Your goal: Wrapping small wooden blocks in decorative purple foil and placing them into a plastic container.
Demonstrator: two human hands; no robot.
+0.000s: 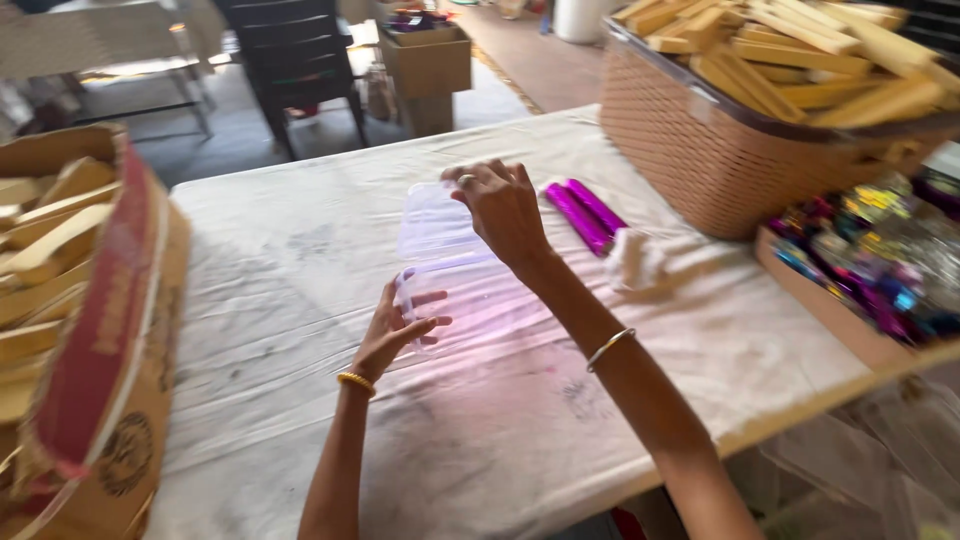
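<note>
Left hand (398, 330) grips near edge of clear plastic sheet (440, 262), fingers curled around it. Right hand (503, 207) pinches far edge of same sheet, fingers bent, ring on one finger. Sheet sits on white cloth-covered table (300, 290), mid-table, between both hands. Two purple foil sticks (585, 215) just right of right hand. Woven basket (720, 160) of wooden sticks at far right; cardboard box (90, 330) of same sticks at left.
</note>
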